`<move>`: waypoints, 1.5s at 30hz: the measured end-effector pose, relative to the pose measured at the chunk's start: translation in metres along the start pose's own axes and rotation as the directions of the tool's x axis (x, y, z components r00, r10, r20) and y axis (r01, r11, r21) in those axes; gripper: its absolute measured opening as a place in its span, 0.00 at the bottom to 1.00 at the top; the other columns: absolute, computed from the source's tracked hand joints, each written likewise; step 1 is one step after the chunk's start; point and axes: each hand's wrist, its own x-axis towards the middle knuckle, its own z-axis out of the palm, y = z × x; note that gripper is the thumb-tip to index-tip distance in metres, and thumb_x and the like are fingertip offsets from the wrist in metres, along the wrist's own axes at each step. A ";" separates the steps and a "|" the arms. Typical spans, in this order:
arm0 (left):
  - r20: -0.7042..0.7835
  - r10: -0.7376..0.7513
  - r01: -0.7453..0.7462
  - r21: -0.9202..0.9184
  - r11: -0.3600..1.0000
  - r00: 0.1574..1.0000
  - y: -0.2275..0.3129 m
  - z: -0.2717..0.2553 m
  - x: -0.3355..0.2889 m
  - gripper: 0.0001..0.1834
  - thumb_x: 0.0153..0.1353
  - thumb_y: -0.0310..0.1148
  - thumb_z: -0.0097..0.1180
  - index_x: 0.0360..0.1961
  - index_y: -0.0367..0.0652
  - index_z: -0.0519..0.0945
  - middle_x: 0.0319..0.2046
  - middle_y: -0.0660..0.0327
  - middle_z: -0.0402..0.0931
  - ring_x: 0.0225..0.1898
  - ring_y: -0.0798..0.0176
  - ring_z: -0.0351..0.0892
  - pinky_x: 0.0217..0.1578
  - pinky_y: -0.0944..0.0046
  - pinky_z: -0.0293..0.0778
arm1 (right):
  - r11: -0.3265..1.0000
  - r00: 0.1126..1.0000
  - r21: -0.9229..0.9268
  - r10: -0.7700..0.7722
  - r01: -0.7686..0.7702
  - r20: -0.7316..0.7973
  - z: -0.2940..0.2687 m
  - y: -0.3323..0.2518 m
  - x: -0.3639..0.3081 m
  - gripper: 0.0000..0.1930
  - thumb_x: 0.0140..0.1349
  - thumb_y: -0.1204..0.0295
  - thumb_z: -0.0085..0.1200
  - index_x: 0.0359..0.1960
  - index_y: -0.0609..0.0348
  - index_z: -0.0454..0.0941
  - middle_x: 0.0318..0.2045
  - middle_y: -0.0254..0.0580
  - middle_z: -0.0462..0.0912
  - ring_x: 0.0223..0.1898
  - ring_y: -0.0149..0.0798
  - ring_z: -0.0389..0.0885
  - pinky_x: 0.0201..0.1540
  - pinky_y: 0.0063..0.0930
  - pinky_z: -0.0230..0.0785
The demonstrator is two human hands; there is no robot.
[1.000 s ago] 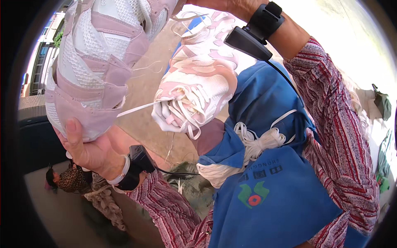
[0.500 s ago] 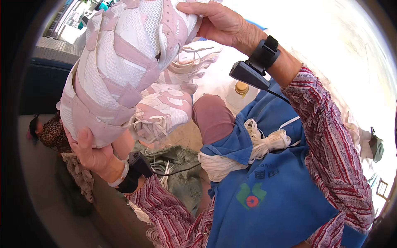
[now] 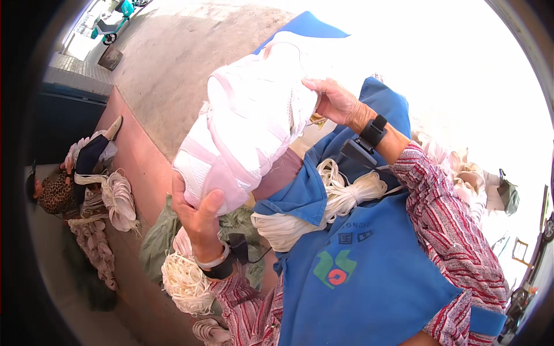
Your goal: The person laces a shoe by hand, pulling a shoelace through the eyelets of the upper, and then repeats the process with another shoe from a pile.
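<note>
A stack of nested white and pink shoe uppers is held up in front of me, tilted and partly washed out by glare. My left hand is closed round its lower left end, thumb on the near side. At the upper right end my right hand grips the edge, thumb on top and its other fingers partly hidden. Below the stack, a tied bundle of cream shoelaces lies on my blue apron. Beside my left wrist is a heap of loose cream laces.
A green sack lies left of my left hand. Further left sits another person beside stacked pale uppers. More pale uppers are piled at the right. A teal scooter stands at the far left.
Both hands have brought the stack of uppers lower and to the right. My view has shifted, showing more floor and the other person. The laced pink and white uppers seen below the stack no longer show.
</note>
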 end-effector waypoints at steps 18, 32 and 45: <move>0.109 -0.087 0.076 0.101 0.992 0.990 -0.001 0.052 -0.062 0.26 0.50 0.22 0.66 0.51 0.31 0.71 0.44 0.54 0.78 0.44 0.64 0.78 0.47 0.63 0.74 | 0.989 0.962 0.055 -0.117 0.135 -0.245 0.014 0.002 -0.001 0.25 0.67 0.61 0.54 0.60 0.63 0.67 0.50 0.46 0.78 0.48 0.35 0.79 0.50 0.29 0.74; 0.417 -0.204 -0.070 0.553 0.830 0.886 0.006 0.083 -0.026 0.17 0.46 0.27 0.69 0.38 0.35 0.81 0.33 0.52 0.80 0.37 0.51 0.79 0.40 0.57 0.73 | 0.977 0.892 0.079 -0.144 0.196 -0.428 -0.028 0.011 -0.004 0.24 0.67 0.62 0.53 0.57 0.68 0.69 0.48 0.46 0.79 0.48 0.33 0.79 0.51 0.26 0.72; 0.442 0.017 -0.259 0.492 0.831 0.897 -0.013 0.098 0.001 0.13 0.48 0.32 0.69 0.32 0.38 0.80 0.29 0.50 0.79 0.30 0.43 0.77 0.33 0.52 0.70 | 0.404 0.836 -0.915 -0.501 -0.004 -0.225 -0.034 -0.028 0.014 0.34 0.65 0.51 0.47 0.58 0.75 0.66 0.50 0.71 0.75 0.55 0.56 0.75 0.58 0.37 0.65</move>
